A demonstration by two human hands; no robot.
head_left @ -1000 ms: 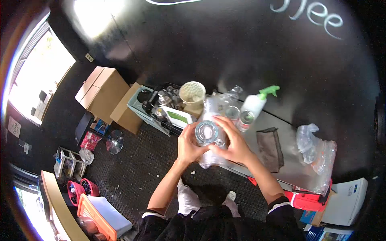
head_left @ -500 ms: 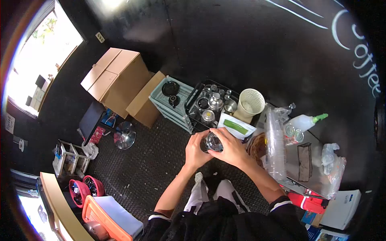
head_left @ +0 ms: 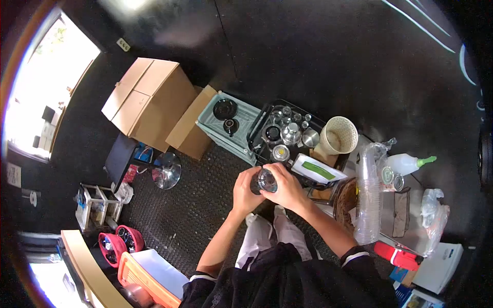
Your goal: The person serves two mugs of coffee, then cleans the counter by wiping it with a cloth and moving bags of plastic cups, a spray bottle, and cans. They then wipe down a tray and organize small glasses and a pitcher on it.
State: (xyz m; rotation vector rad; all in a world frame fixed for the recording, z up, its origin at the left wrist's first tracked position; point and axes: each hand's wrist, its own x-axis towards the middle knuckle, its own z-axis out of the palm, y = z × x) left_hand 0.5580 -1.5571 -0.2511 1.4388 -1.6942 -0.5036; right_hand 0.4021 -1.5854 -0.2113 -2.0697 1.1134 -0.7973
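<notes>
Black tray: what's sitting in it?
Clear glasses and shiny metal vessels show. The white item with a green stripe covers part of the near side, so anything underneath can't be seen.

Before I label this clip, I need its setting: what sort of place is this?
Probably a small café or drinks stall, judging by the stack of clear plastic cups, the black dishes and the metal vessel among glasses.

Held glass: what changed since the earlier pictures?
Both hands carried the glass left, from in front of the plastic cup stack to near the black tray; the camera view turned too. Nothing taken up or let go. Cup stack and white spray bottle stayed put.
</notes>
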